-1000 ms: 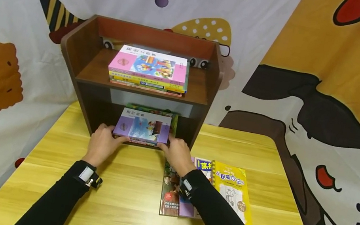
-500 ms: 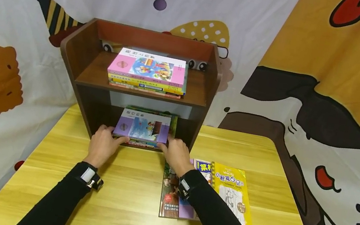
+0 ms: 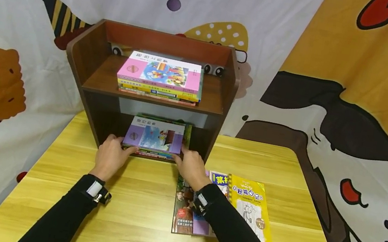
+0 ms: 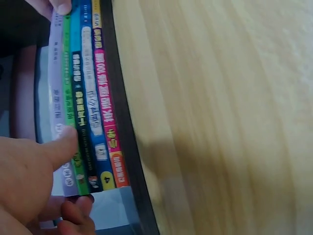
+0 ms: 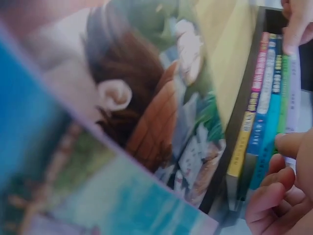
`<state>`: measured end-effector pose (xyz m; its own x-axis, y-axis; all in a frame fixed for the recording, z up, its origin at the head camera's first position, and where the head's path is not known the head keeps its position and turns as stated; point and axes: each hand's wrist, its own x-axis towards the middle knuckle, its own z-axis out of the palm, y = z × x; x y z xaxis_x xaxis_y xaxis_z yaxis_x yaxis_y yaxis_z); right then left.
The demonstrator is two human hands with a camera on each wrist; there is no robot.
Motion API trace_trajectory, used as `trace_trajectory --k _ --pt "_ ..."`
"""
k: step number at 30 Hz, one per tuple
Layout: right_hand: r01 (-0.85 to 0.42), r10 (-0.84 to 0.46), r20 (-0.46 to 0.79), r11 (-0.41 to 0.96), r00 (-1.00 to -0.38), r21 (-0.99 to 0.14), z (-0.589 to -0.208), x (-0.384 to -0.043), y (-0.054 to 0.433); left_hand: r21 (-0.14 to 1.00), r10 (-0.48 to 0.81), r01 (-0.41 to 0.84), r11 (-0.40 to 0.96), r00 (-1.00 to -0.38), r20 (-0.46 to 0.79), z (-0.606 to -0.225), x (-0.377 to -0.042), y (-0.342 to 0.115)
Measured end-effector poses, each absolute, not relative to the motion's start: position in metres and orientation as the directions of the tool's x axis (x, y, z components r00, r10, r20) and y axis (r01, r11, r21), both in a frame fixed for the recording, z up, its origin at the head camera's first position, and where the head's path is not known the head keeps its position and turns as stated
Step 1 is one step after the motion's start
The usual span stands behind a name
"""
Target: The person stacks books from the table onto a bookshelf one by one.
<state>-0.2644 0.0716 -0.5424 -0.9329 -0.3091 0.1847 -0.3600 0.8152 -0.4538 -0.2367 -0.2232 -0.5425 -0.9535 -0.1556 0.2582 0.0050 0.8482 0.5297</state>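
Observation:
A stack of several books, topped by a purple picture-covered book (image 3: 154,135), lies flat on the lower shelf of a brown wooden bookshelf. Its spines (image 4: 90,93) face the front, with purple, green, blue and pink ones seen in the left wrist view. My left hand (image 3: 109,159) grips the stack's left end, thumb over the purple and green spines, other fingers curled at the end. At the opposite end my right hand (image 3: 191,167) holds the stack the same way, its thumb (image 5: 289,143) on the spines. A larger green book (image 3: 187,132) shows behind the purple one.
The upper shelf (image 3: 100,78) bears another stack, with a pink-covered book (image 3: 165,72) on top. Right of the bookshelf, under and beside my right forearm, a dark-covered book (image 3: 182,218) and a yellow book (image 3: 253,205) lie on the wooden table (image 3: 129,222). A printed cloth hangs behind.

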Motion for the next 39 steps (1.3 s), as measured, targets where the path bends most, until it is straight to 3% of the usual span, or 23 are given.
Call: trace_trajectory --k 5,9,19,26,30,35,39 --pt "-0.309 -0.297 0.124 0.729 -0.947 -0.611 -0.53 -0.248 0.087 0.549 -0.156 -0.008 0.836 -0.962 0.224 -0.538 -0.225 -0.228" --pt "-0.281 -0.292 0.093 0.709 -0.952 -0.647 -0.516 -0.233 0.108 0.593 -0.139 -0.013 0.805 -0.976 0.168 -0.535 -0.213 -0.232" --pt "-0.088 -0.138 -0.053 0.839 -0.989 -0.538 -0.503 -0.202 0.201 0.644 0.046 0.01 0.765 -0.998 -0.039 -0.55 -0.174 -0.23" --pt "0.129 0.086 -0.129 0.915 -0.988 -0.382 -0.519 -0.178 0.281 0.687 0.104 0.048 0.725 -0.994 -0.041 -0.55 -0.153 -0.217" --pt "0.22 0.164 -0.197 0.925 -0.967 -0.309 -0.527 -0.165 0.312 0.724 0.155 0.135 0.677 -0.987 0.038 -0.562 -0.15 -0.208" --pt "0.274 0.169 -0.298 0.894 -0.939 -0.356 -0.532 -0.162 0.322 0.731 0.163 0.147 0.666 -0.985 0.05 -0.565 -0.149 -0.2" --pt "0.301 0.147 -0.356 0.851 -0.923 -0.431 -0.535 -0.165 0.319 0.717 0.135 0.069 0.694 -0.99 -0.036 -0.556 -0.147 -0.194"
